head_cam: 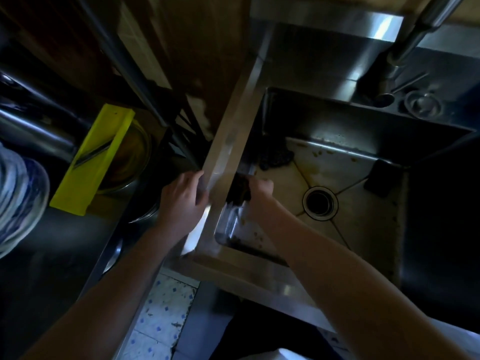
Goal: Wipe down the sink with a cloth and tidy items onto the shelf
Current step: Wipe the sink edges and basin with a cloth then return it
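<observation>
Both forearms reach in from the bottom of the head view, bare, over a patch of tiled floor (166, 315) with small blue marks. Left hand (181, 197) is down on the left rim of the stainless sink (226, 152), fingers curled around the outer edge of that rim, gripping it. Right hand (259, 190) is inside the basin, closed around a dark cloth (237, 190) and pressing it against the inner left wall, just below the rim. Cloth sits bunched between the two hands, with the rim running between them. Basin floor is pale and stained, brownish specks scattered over it, and the round drain (320, 201) lies near the middle, just right of the right hand. Another dark crumpled wad (276, 154) lies at the far left corner of the basin; what it is, hard to tell. Dark rectangular sponge-like block (380, 178) leans at the right wall. Faucet (415, 35) rises at top right. Left of the sink, a yellow mandoline slicer (93, 162) lies tilted over a metal bowl (130, 157).
</observation>
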The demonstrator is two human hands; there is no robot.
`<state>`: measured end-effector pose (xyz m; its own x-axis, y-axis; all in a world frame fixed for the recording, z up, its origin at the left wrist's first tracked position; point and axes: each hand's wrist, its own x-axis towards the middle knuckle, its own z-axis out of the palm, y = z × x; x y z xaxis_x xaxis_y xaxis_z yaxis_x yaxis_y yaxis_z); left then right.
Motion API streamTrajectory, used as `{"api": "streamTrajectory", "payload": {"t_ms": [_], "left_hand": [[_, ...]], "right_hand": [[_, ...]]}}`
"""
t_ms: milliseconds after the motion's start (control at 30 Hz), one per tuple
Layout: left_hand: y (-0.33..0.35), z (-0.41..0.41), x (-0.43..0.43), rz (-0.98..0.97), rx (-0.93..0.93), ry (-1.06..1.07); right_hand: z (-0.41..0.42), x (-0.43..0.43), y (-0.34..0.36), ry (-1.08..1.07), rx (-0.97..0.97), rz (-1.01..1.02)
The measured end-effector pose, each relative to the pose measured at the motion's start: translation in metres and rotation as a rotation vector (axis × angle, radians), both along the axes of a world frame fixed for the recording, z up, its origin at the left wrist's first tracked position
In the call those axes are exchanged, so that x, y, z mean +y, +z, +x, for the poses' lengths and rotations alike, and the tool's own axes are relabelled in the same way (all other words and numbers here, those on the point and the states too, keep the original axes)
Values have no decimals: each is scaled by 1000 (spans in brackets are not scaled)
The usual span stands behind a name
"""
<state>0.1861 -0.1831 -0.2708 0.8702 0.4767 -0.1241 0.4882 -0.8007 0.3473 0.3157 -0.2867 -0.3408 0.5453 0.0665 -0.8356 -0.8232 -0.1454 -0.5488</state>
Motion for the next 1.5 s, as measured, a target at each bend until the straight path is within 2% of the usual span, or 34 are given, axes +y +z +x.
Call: {"api": "streamTrajectory", "payload": {"t_ms": [133,233,367,467,567,633,833,900,967,1100,1167,1367,1500], "left_hand": [[0,13,4,-5,24,10],[-1,19,6,-5,17,4],[-4,24,8,13,10,-25],[-5,27,7,18,15,-25],[-6,30,5,31,26,-32],[-7,33,4,28,26,-37],[-7,43,4,32,33,-58],[-7,48,5,30,38,-63],[-9,53,7,27,53,-63],[-12,63,10,23,58,-60],[-14,69,13,13,47,-60],[-22,93,18,-17,10,-74],[-25,103,19,-13,-18,-70]], "right_hand": [[33,14,14,-263,10,187],[38,18,8,-317,7,206],[7,15,-16,-206,45,104],[-26,3,-33,-44,141,89],[-58,-7,-45,216,164,20],[-71,-8,-46,270,202,-1],[-48,1,-45,86,257,43],[-36,2,-52,95,232,103],[-19,2,-48,-5,255,150],[30,15,-32,-109,223,382],[58,24,-22,-160,143,333],[131,46,1,-199,39,367],[133,53,-9,-161,6,285]]}}
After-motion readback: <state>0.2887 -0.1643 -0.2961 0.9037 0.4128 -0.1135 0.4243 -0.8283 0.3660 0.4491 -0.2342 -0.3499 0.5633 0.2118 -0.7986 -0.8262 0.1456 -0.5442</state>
